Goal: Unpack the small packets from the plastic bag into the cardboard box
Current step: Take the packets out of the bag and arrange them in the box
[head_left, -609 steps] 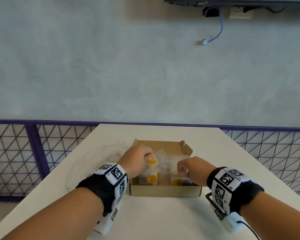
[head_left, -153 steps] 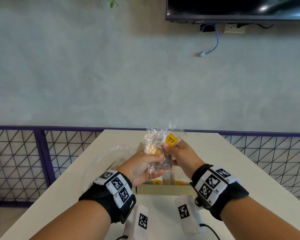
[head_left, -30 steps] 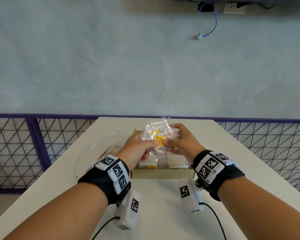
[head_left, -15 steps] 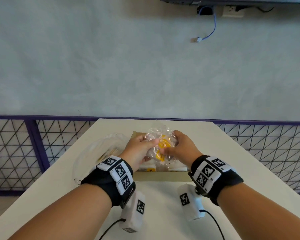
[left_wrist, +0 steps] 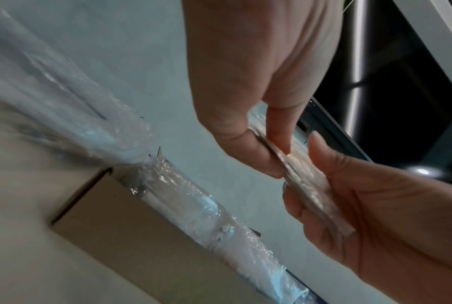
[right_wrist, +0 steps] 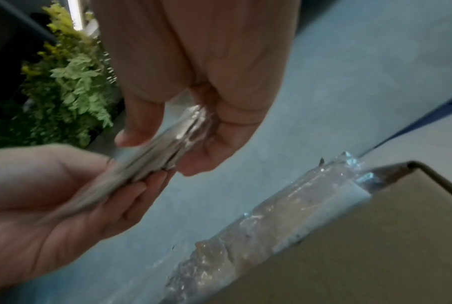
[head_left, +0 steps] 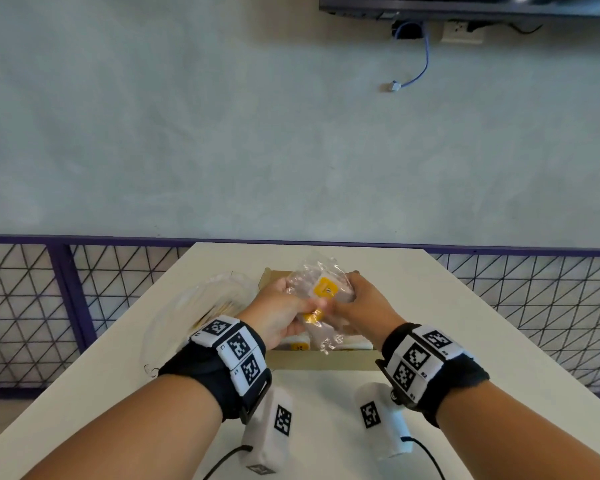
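Observation:
A bundle of clear small packets (head_left: 321,292) with yellow labels is held above the open cardboard box (head_left: 326,360). My left hand (head_left: 291,303) pinches its left side and my right hand (head_left: 350,299) grips its right side. The left wrist view shows my left hand (left_wrist: 271,160) with thumb and fingers on the edge of the packets (left_wrist: 305,174). The right wrist view shows my right hand (right_wrist: 172,144) curled round the same packets (right_wrist: 154,158). More packets (head_left: 298,346) lie in the box under my hands. The clear plastic bag (head_left: 201,306) lies left of the box.
The box stands mid-table on a white table (head_left: 447,323), with bare tabletop to its right and in front. A purple-framed wire fence (head_left: 66,306) runs behind the table. A grey wall and a screen are beyond it.
Both hands still hold the packet bundle above the box. The packets have shifted between the fingers, and one yellow label now faces up on top.

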